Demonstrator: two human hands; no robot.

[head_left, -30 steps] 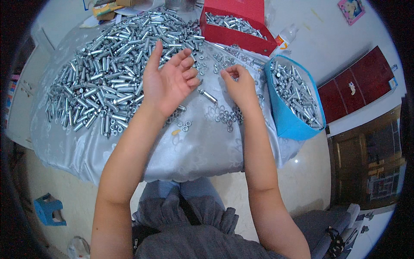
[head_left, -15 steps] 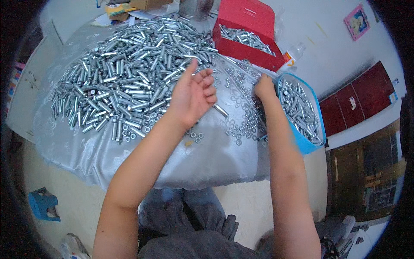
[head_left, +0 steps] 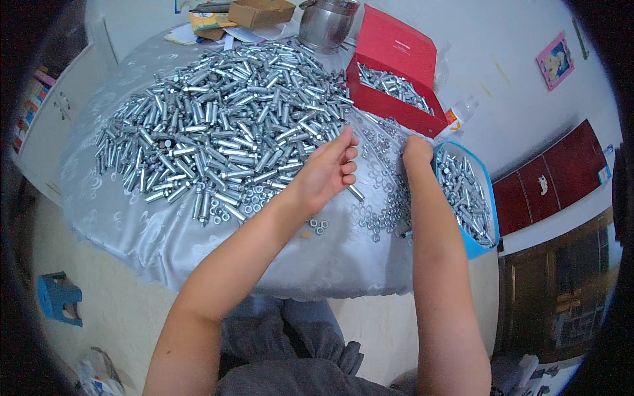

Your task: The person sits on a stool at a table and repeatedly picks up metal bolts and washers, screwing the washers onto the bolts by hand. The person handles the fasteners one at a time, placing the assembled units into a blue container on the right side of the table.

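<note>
- Head view: the left hand (head_left: 328, 170) hovers with its grip spread, fingers loose, over the near edge of the big heap of metal sleeves (head_left: 218, 132) covering the table (head_left: 132, 224), one sleeve (head_left: 355, 193) just beneath it.
- The right hand (head_left: 417, 150) reaches to the blue bin (head_left: 477, 245) at the table's right edge; whether its grip is pinching anything cannot be told.
- Loose nuts (head_left: 386, 211) lie scattered between the hands, within easy reach.
- A red box (head_left: 389, 105) holding more parts sits at the far edge.

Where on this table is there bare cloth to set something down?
Bare cloth lies along the near edge, below the bolt pile and the left hand. Loose nuts crowd the strip toward the blue tub by the right hand.
</note>
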